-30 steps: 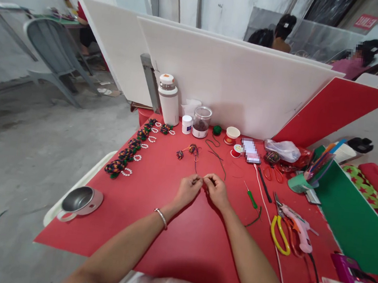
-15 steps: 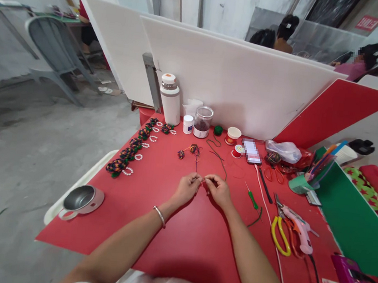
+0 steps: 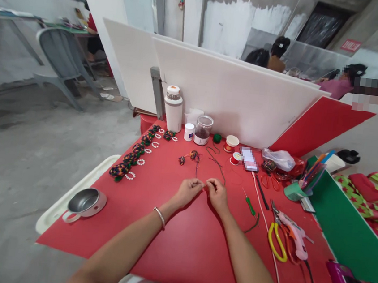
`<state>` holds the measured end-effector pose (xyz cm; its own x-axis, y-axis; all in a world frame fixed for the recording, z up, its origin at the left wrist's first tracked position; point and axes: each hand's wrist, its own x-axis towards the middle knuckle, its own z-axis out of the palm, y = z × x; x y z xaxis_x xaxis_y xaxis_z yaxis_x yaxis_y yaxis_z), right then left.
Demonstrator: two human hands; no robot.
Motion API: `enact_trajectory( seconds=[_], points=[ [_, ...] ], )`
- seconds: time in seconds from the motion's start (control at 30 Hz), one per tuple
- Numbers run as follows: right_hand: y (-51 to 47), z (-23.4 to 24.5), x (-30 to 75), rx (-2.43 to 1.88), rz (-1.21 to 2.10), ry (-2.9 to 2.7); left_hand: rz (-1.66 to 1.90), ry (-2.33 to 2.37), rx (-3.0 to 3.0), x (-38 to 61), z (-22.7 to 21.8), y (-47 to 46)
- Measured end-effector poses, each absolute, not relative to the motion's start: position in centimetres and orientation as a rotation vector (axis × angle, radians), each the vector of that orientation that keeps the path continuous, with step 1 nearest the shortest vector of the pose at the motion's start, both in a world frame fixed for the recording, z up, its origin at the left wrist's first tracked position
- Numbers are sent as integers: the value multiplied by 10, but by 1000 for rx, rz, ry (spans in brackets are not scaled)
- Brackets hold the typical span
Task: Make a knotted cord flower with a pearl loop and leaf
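Over the middle of the red table [image 3: 171,243], my left hand [image 3: 188,192] and my right hand [image 3: 216,195] are close together, fingertips pinched. A thin red thread [image 3: 205,186] shows faintly in the small gap between them; most of it is hidden by the fingers. Just beyond lies a small knotted ball of multicoloured cord [image 3: 193,155] with loose ends trailing toward my hands, beside a smaller knotted piece [image 3: 182,160]. A dark green cord [image 3: 218,163] curves across the table past my right fingertips. A spool of red thread [image 3: 236,158] stands farther back.
Knotted cord ornaments with bead loops [image 3: 129,158] line the left edge, near a metal mug [image 3: 87,202]. A white flask [image 3: 173,110] and jar [image 3: 203,130] stand behind. At right are a green-handled awl [image 3: 250,205], yellow-handled pliers [image 3: 277,243] and a pink glue gun [image 3: 295,236].
The camera view has tilted up slightly. My hands stay pinched, with a slightly changed finger position on the red thread. The things on the table lie as before.
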<state>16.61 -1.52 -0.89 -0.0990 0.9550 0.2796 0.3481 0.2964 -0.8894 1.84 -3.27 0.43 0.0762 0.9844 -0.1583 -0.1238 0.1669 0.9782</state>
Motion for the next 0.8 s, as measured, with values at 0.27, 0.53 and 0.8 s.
enact_trajectory(
  seconds=[0.27,0.53,0.8],
  points=[
    [-15,-9,166,-1226,862,-1589,1126,1172,938,20,-3,-29],
    [-15,-11,166,-1229,1074,-1300,1215,1122,750,23,4,-29],
    [-18,-3,173,-1080,1317,-1154,1185,1094,586,15,12,-32]
  ],
)
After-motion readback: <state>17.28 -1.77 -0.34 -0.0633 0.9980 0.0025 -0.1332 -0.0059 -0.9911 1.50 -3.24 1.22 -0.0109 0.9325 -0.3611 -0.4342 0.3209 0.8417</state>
